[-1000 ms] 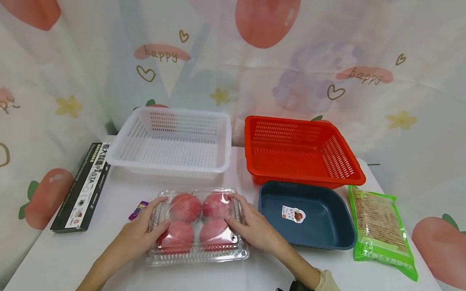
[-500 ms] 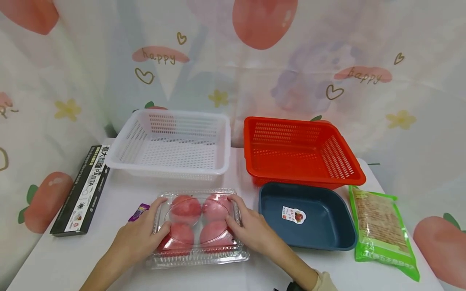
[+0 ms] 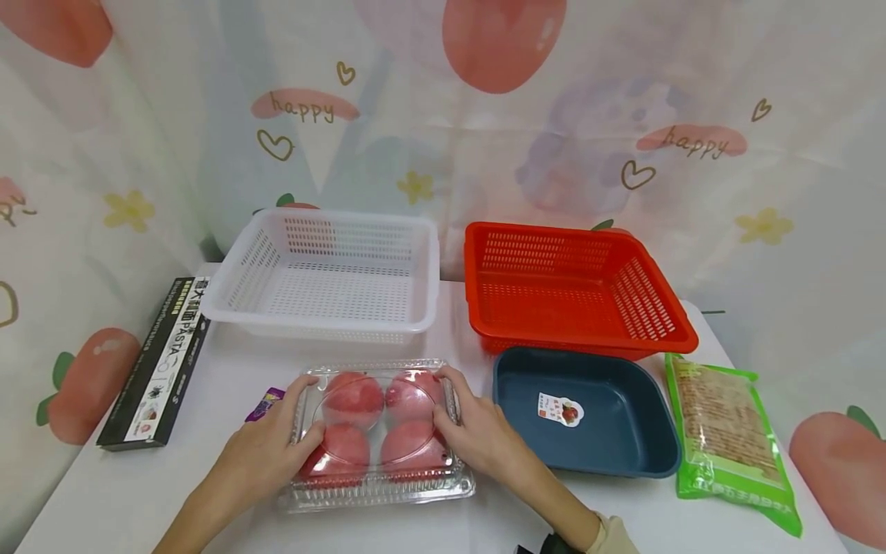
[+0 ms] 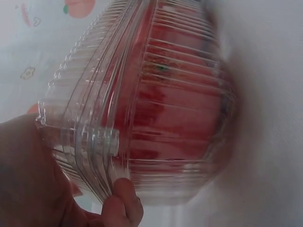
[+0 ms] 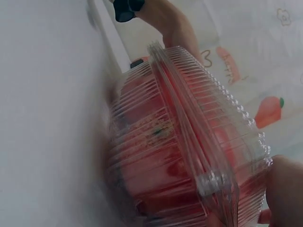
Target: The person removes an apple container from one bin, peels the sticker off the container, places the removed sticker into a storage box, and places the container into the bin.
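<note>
Between the hands: clear clamshell box (image 3: pixel 377 431) of four red fruits, flat on the desk (image 3: pixel 228 369), near edge.
Long axis: left to right, one short end toward each hand.
Left hand (image 3: pixel 266 450): gripping the left end, fingers curled over the lid.
Right hand (image 3: pixel 477 435): gripping the right end likewise; neither nearer.
Just right: blue tray (image 3: pixel 644 454).
Behind: white basket (image 3: pixel 429 300), red basket (image 3: pixel 477 308).

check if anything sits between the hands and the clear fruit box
Nothing visible does. The left hand and the right hand both already grip the fruit box by its two sides, fingers curled onto the lid. The small purple packet lies beside the left hand, not under it as far as the head view shows.
</note>
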`<state>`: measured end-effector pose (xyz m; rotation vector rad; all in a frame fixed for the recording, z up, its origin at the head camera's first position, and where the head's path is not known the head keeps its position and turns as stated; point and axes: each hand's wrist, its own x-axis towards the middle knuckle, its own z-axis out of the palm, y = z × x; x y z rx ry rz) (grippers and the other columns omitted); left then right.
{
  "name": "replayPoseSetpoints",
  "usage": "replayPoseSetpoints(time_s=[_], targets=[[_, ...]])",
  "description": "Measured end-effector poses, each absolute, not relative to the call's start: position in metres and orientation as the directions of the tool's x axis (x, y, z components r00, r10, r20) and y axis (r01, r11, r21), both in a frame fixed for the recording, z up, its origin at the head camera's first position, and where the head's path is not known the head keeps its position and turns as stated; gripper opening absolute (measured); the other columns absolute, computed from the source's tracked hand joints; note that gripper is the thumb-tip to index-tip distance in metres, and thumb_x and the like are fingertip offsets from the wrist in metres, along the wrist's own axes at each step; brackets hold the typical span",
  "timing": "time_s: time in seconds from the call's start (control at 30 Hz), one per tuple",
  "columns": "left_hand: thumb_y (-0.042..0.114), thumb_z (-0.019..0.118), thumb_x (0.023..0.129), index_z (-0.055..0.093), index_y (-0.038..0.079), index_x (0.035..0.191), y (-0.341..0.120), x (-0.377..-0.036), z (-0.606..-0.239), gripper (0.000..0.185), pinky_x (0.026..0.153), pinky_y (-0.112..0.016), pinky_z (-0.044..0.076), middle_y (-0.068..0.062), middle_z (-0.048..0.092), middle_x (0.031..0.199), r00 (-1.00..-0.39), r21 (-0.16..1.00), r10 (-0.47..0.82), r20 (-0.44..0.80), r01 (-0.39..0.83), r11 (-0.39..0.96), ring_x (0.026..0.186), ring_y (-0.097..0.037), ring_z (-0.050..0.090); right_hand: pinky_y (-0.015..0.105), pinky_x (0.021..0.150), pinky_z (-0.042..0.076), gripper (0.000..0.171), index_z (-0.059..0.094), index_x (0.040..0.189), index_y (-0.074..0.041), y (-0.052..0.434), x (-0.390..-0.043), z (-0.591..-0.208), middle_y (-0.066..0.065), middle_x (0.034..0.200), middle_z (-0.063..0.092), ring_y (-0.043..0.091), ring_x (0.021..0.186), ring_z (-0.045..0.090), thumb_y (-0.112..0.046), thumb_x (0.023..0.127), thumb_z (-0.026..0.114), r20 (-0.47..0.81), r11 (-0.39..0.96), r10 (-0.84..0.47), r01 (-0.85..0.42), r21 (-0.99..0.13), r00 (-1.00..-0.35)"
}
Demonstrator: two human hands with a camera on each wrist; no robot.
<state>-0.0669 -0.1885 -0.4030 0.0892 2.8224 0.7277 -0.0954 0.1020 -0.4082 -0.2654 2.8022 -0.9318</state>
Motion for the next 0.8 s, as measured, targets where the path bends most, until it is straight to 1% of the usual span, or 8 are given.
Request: replayPoseSetpoints(time_s=[0.03, 0.07, 0.13, 0.2, 0.27, 0.43, 0.57, 0.8], targets=[[0.05, 0.052, 0.094, 0.025, 0.029, 0.148, -0.1889, -0.0678, -0.4037, 0.064, 0.06, -0.045, 0.051, -0.019, 0.061, 0.127, -0.972, 0.496, 0.118, -0.201, 0.003, 0.869, 0.077, -0.026, 0.065, 0.036, 0.064, 0.049, 0.045, 0.04, 0.136, -0.036, 0.1022, -0.0956, -0.4086, 0.01, 0.084, 0.068, 0.02, 0.071, 0.061, -0.035, 0.093, 0.055, -0.115, 0.789, -0.223, -0.11, -0.605, -0.968], [0.05, 0.053, 0.094, 0.025, 0.03, 0.147, -0.1895, -0.0689, -0.4046, 0.063, 0.06, -0.044, 0.051, -0.019, 0.064, 0.12, -0.972, 0.512, 0.121, -0.203, 0.0, 0.859, 0.077, -0.026, 0.064, 0.036, 0.063, 0.048, 0.044, 0.039, 0.135, -0.036, 0.1024, -0.0958, -0.4089, 0.01, 0.084, 0.067, 0.02, 0.071, 0.061, -0.034, 0.093, 0.055, -0.115, 0.791, -0.223, -0.11, -0.602, -0.968], [0.051, 0.053, 0.094, 0.024, 0.03, 0.147, -0.191, -0.0715, -0.406, 0.063, 0.06, -0.041, 0.049, -0.017, 0.067, 0.1, -0.968, 0.54, 0.127, -0.215, -0.01, 0.842, 0.075, -0.024, 0.062, 0.036, 0.063, 0.048, 0.044, 0.039, 0.135, -0.036, 0.1023, -0.0959, -0.4097, 0.011, 0.084, 0.068, 0.02, 0.071, 0.061, -0.035, 0.094, 0.054, -0.117, 0.796, -0.226, -0.114, -0.594, -0.967], [0.051, 0.054, 0.094, 0.024, 0.03, 0.146, -0.1928, -0.074, -0.4073, 0.064, 0.059, -0.036, 0.046, -0.012, 0.063, 0.085, -0.964, 0.558, 0.128, -0.233, -0.024, 0.83, 0.072, -0.022, 0.059, 0.036, 0.063, 0.048, 0.045, 0.037, 0.136, -0.036, 0.1019, -0.0958, -0.4097, 0.011, 0.083, 0.067, 0.021, 0.071, 0.062, -0.035, 0.094, 0.053, -0.121, 0.8, -0.231, -0.118, -0.589, -0.965], [0.051, 0.054, 0.093, 0.024, 0.03, 0.146, -0.1941, -0.0758, -0.408, 0.064, 0.058, -0.033, 0.043, -0.009, 0.059, 0.078, -0.961, 0.557, 0.125, -0.247, -0.035, 0.83, 0.071, -0.021, 0.056, 0.036, 0.063, 0.047, 0.045, 0.036, 0.137, -0.035, 0.1011, -0.0958, -0.409, 0.01, 0.08, 0.066, 0.02, 0.071, 0.061, -0.035, 0.094, 0.052, -0.125, 0.801, -0.24, -0.123, -0.585, -0.963], [0.05, 0.054, 0.093, 0.026, 0.028, 0.146, -0.1939, -0.076, -0.4068, 0.064, 0.058, -0.034, 0.044, -0.01, 0.063, 0.083, -0.963, 0.518, 0.111, -0.245, -0.033, 0.855, 0.071, -0.022, 0.057, 0.036, 0.065, 0.049, 0.046, 0.035, 0.138, -0.035, 0.0997, -0.0953, -0.407, 0.007, 0.077, 0.065, 0.02, 0.071, 0.061, -0.036, 0.094, 0.052, -0.14, 0.804, -0.252, -0.127, -0.581, -0.958], [0.051, 0.052, 0.093, 0.025, 0.027, 0.146, -0.192, -0.0759, -0.4059, 0.064, 0.055, -0.034, 0.043, -0.006, 0.059, 0.074, -0.963, 0.505, 0.11, -0.248, -0.031, 0.863, 0.067, -0.02, 0.056, 0.036, 0.065, 0.049, 0.047, 0.035, 0.138, -0.035, 0.1002, -0.0952, -0.407, 0.006, 0.077, 0.064, 0.02, 0.072, 0.061, -0.037, 0.095, 0.052, -0.14, 0.802, -0.247, -0.121, -0.585, -0.959], [0.051, 0.05, 0.094, 0.027, 0.029, 0.144, -0.1885, -0.0765, -0.4029, 0.06, 0.051, -0.031, 0.037, -0.004, 0.051, 0.062, -0.966, 0.468, 0.086, -0.245, -0.041, 0.883, 0.059, -0.02, 0.05, 0.033, 0.06, 0.045, 0.044, 0.035, 0.137, -0.037, 0.1006, -0.0939, -0.4094, 0.003, 0.069, 0.059, 0.019, 0.068, 0.06, -0.037, 0.096, 0.051, -0.133, 0.806, -0.236, -0.117, -0.579, -0.963]])
